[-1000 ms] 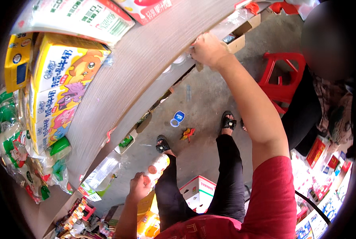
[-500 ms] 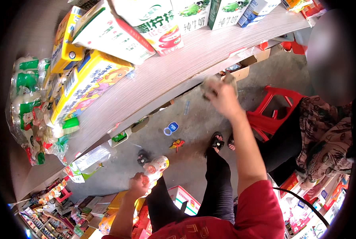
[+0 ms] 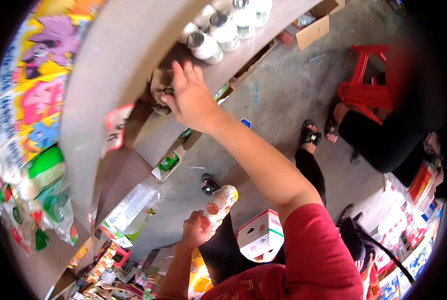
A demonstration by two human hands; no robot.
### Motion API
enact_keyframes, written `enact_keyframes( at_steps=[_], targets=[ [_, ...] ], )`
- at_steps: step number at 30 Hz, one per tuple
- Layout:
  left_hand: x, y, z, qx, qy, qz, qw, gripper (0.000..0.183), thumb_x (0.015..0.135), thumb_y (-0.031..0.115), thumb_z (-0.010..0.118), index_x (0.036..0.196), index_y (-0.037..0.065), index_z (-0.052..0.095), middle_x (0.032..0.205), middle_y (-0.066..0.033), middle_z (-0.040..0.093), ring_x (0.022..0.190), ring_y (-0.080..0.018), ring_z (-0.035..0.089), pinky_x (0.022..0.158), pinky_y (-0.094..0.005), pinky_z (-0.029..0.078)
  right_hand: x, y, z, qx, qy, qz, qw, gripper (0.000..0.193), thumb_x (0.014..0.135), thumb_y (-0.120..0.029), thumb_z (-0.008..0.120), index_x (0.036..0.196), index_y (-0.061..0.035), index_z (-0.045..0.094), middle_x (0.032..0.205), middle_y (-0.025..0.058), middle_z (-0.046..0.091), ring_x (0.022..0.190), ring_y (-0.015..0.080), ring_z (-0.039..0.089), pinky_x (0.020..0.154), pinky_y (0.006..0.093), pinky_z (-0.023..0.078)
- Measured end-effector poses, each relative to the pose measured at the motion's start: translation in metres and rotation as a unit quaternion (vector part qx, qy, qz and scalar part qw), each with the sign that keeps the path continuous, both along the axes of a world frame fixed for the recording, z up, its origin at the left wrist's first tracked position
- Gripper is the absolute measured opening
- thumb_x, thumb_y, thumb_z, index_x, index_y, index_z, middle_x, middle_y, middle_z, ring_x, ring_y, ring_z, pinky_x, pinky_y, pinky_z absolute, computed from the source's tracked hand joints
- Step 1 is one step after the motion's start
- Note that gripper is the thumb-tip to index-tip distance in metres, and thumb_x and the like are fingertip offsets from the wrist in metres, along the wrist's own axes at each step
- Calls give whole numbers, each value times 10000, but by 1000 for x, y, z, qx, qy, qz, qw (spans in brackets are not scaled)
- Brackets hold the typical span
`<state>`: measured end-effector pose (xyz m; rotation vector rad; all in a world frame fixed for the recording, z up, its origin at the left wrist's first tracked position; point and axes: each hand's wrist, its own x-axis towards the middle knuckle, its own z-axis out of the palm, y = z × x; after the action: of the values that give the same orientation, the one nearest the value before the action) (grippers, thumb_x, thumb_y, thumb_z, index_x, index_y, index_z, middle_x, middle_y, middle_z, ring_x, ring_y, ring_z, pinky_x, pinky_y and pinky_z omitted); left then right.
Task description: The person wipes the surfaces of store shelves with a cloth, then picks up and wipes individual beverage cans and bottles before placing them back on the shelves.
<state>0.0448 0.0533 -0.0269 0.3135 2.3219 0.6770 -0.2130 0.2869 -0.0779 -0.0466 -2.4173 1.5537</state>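
Observation:
A shrink-wrapped pack of small bottles (image 3: 219,206), cream and orange, is in the grip of my left hand (image 3: 195,229), held low over my leg. My right hand (image 3: 196,100) reaches forward into a lower shelf, with a crumpled brownish-grey cloth (image 3: 159,89) at its thumb and palm. Its fingers are fairly straight and slightly blurred; part of the cloth lies in shadow. Just beyond that hand, white bottles with dark caps (image 3: 223,32) stand on the lower shelf board.
The upper shelf (image 3: 118,45) carries yellow cartoon-printed packs (image 3: 38,90) and plastic-wrapped green-capped bottles (image 3: 48,165) at the left. A red stool (image 3: 366,85) and a seated person's legs (image 3: 366,137) are to the right. A white carton (image 3: 261,235) stands by my legs.
My right hand has moved left with the cloth, from over the floor to the lower shelf. My view has swung, bringing the white bottles into sight. The bottle pack stays in my left hand.

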Motion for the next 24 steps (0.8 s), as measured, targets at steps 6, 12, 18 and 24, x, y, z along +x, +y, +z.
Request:
enact_keyframes(
  at_steps=[6,12,18,24],
  targets=[
    [8,-63,-29,-6,16,-14,1000,375,666,130,690,966,-13,515,808,-177,573,645,-379,596,552,-432,500,-19,-71,-78,266,39,73,960,757,816,-449,539,1248,149,370,1281,408,303,1177,558,292,997,593,221],
    [-11,-87,-37,45,-33,49,997,318,677,97,677,943,16,523,745,-135,576,619,-346,606,536,-416,508,-144,-119,-125,29,66,10,997,724,857,-469,395,1280,118,380,1343,365,284,1245,555,201,1023,611,144],
    [-13,-127,-46,37,27,17,999,356,645,109,703,937,4,530,774,-148,586,614,-333,614,516,-410,506,-158,-182,-111,311,9,-50,949,546,844,-259,374,1209,139,451,1322,339,349,1242,521,265,1033,571,214],
    [1,-133,-50,-1,9,28,1000,398,642,163,712,956,-4,536,803,-170,590,643,-376,601,557,-434,506,-143,-215,-118,282,71,60,955,415,743,-231,492,1054,14,618,1255,250,470,1216,431,350,1043,501,242]
  ],
)
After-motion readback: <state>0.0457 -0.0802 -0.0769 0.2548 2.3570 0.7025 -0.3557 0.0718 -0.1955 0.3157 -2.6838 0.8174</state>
